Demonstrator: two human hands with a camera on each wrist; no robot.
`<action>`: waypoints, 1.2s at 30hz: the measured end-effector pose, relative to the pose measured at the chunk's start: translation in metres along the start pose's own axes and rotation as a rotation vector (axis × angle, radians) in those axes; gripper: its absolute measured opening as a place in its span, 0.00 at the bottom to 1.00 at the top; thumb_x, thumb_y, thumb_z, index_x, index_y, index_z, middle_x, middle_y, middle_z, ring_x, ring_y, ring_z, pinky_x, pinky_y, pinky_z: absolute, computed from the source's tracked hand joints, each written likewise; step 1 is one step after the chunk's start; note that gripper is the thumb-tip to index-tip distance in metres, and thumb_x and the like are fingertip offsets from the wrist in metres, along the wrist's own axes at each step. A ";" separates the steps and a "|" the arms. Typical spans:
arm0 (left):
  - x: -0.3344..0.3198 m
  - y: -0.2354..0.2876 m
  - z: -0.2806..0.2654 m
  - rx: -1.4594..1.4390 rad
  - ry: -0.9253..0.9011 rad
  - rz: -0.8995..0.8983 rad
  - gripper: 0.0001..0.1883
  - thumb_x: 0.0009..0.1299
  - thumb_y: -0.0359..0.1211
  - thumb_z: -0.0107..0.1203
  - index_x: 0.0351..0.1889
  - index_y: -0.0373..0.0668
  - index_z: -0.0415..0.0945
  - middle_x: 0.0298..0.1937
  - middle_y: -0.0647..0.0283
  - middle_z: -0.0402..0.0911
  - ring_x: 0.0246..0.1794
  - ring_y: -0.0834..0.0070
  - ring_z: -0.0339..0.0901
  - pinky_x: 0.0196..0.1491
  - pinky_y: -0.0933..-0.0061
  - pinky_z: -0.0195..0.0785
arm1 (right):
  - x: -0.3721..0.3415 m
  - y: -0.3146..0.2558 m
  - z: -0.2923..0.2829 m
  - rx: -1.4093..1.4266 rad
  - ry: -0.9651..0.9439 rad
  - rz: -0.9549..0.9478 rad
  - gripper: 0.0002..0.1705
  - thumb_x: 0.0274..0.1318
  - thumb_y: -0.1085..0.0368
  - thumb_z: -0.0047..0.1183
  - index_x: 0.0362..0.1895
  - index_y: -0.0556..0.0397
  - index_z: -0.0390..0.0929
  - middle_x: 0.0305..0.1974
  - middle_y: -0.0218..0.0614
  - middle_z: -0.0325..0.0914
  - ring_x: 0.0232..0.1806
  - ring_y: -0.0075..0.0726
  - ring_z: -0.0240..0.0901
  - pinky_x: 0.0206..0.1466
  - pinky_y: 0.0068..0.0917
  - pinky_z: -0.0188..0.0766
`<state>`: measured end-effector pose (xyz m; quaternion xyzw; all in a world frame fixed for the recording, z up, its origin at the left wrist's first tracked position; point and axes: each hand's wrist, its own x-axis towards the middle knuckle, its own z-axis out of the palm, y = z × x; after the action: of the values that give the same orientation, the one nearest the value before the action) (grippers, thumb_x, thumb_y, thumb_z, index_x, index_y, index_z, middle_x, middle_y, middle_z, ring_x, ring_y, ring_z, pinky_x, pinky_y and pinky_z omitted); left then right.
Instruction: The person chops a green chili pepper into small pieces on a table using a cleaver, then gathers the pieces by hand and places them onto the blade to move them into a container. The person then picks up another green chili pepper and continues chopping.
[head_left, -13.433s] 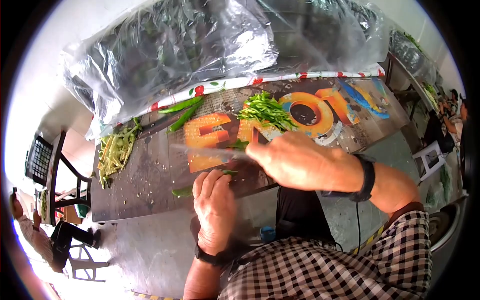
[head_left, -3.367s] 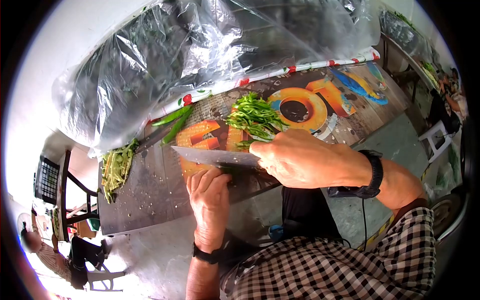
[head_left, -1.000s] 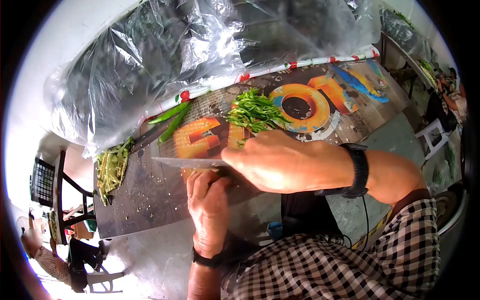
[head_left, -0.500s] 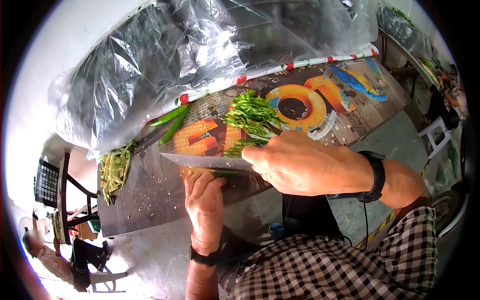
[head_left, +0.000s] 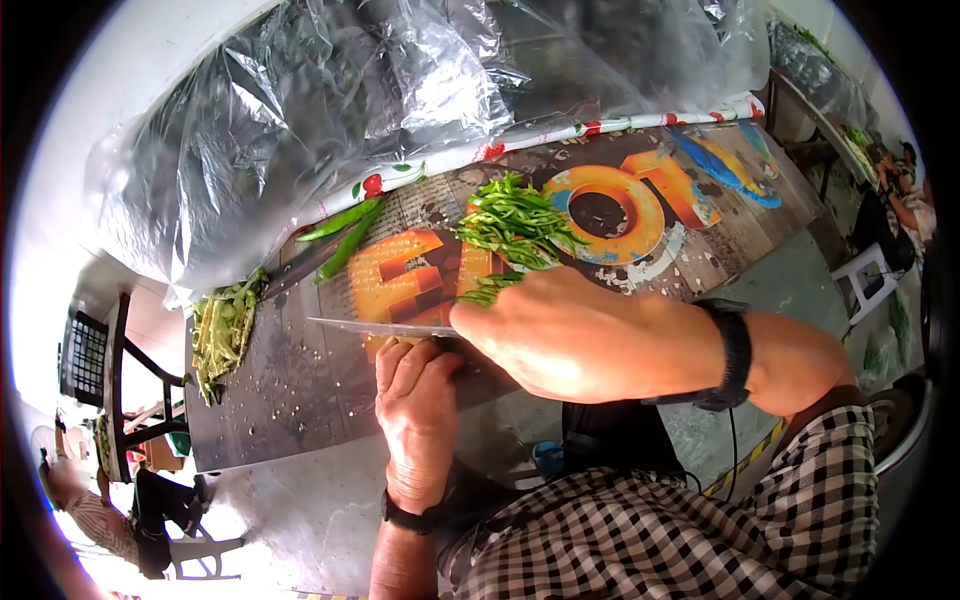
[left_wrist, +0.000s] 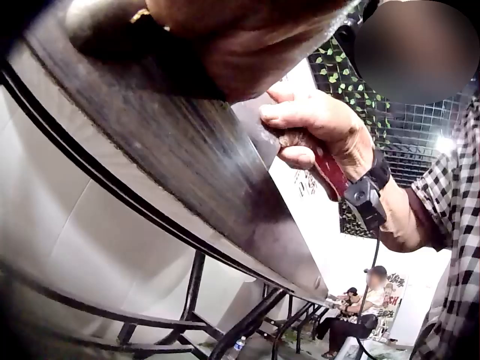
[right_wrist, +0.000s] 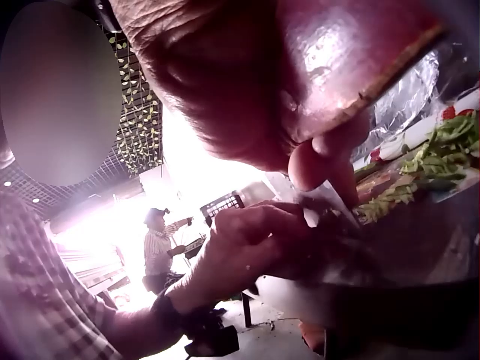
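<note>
My right hand (head_left: 575,335) grips a knife with a wide blade (head_left: 375,326), held level just beyond my left fingertips. Its red handle (left_wrist: 328,171) shows in the left wrist view, in the right hand's curled fingers (left_wrist: 300,116). My left hand (head_left: 418,425) is at the table's near edge, fingers bent downward against the blade's near side; the green pepper beneath them is almost wholly hidden. Beyond the right hand lie a few green slices (head_left: 490,288) and a larger pile of sliced green pepper (head_left: 515,222). The right wrist view shows my left hand (right_wrist: 240,251) close to the blade.
Two whole green peppers (head_left: 350,243) lie at the back left, pale green scraps (head_left: 225,335) at the left end. Clear plastic sheeting (head_left: 430,80) covers the far side. Small seeds dot the table (head_left: 270,400). A seated person (head_left: 100,515) is at far left; others are at far right.
The knife and right hand have shifted slightly left, and the blade looks narrower than half a second ago. The left hand stays beside it. Slices beyond the right hand, hidden a second ago, show again.
</note>
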<state>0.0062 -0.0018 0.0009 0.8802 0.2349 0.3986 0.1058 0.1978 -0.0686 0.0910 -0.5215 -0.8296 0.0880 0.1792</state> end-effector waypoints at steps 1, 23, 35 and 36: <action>0.000 0.001 0.000 0.002 0.001 0.002 0.10 0.54 0.20 0.55 0.33 0.39 0.81 0.41 0.58 0.80 0.49 0.57 0.76 0.61 0.57 0.68 | 0.005 0.002 0.005 0.003 0.012 -0.008 0.07 0.55 0.71 0.52 0.31 0.60 0.67 0.17 0.49 0.72 0.20 0.59 0.75 0.23 0.49 0.70; -0.001 0.003 0.001 0.053 0.016 0.026 0.13 0.55 0.18 0.60 0.37 0.40 0.81 0.41 0.61 0.81 0.45 0.60 0.76 0.49 0.61 0.72 | -0.034 0.014 -0.005 -0.037 0.125 0.144 0.05 0.58 0.71 0.48 0.32 0.60 0.73 0.20 0.53 0.75 0.23 0.58 0.78 0.27 0.49 0.72; 0.000 0.001 0.003 0.080 0.012 0.036 0.12 0.54 0.18 0.58 0.35 0.39 0.81 0.42 0.60 0.81 0.47 0.59 0.77 0.50 0.61 0.73 | -0.039 0.003 -0.017 -0.004 0.018 0.153 0.04 0.53 0.72 0.50 0.29 0.61 0.72 0.21 0.53 0.75 0.25 0.60 0.77 0.29 0.51 0.72; 0.000 0.001 0.003 0.071 0.009 0.034 0.12 0.54 0.18 0.58 0.35 0.39 0.81 0.42 0.60 0.81 0.47 0.59 0.77 0.50 0.61 0.73 | -0.038 0.003 -0.017 -0.008 0.008 0.152 0.04 0.53 0.72 0.50 0.29 0.61 0.72 0.21 0.52 0.75 0.25 0.60 0.77 0.29 0.51 0.71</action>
<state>0.0084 -0.0025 -0.0005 0.8856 0.2342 0.3955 0.0666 0.2218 -0.1020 0.0974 -0.5841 -0.7872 0.0958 0.1731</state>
